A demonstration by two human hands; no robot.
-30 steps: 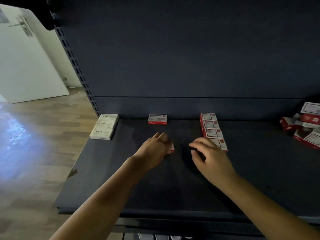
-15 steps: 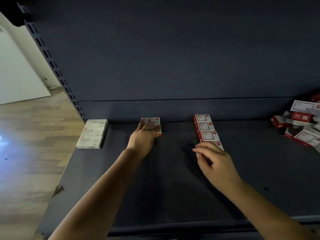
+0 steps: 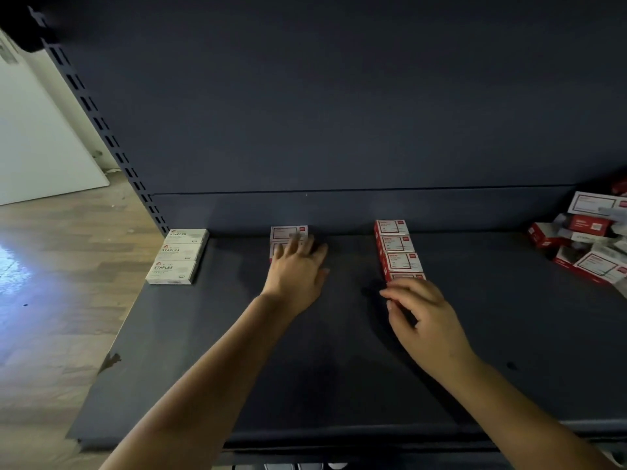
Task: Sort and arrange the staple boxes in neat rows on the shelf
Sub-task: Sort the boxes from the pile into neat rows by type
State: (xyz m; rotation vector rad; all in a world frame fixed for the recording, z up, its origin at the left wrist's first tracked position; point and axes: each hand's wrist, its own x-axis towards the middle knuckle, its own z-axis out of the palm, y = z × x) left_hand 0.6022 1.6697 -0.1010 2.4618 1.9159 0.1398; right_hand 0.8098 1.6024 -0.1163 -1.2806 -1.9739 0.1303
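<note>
Head view: dark shelf (image 3: 339, 368). Left hand (image 3: 296, 273) laid flat, fingers straight, over near box of a short red-and-white pair (image 3: 288, 234) at far middle. Right hand (image 3: 424, 313) loosely curled, gripping nothing, just near of a red four-box row (image 3: 395, 249). White staple boxes (image 3: 178, 256) in a row far left; jumbled red boxes (image 3: 590, 239) far right.

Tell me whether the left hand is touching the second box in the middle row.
Touching. The head view shows the left hand with fingers lying flat on the second box, covering most of it.
</note>
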